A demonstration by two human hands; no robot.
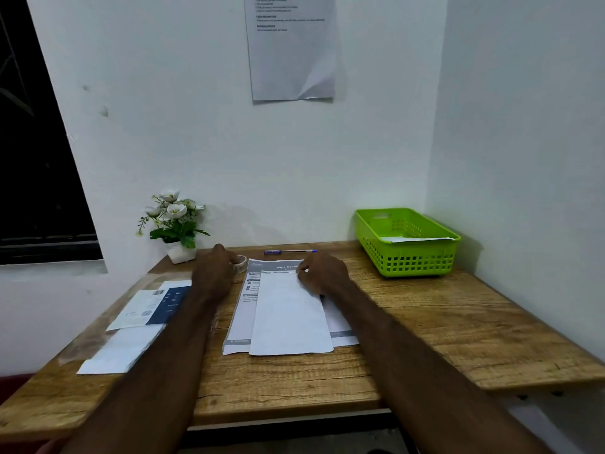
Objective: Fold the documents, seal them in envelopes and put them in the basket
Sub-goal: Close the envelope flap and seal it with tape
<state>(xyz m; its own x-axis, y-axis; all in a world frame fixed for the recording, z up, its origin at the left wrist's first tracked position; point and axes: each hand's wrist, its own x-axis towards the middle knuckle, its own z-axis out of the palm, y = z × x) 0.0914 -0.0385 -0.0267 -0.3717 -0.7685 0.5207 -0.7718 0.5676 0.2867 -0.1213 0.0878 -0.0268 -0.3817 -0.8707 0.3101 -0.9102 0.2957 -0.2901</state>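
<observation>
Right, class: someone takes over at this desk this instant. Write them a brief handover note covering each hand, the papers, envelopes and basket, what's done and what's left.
Left hand: at the tape roll, grip unclear.
Right hand: fingers pressing the far edge of the folded sheet.
That sheet lies on the printed documents at desk centre.
Envelopes lie to the left.
Green basket, far right, already holds white paper.
Left: finish folding, fill and seal envelopes, put them in the basket.
</observation>
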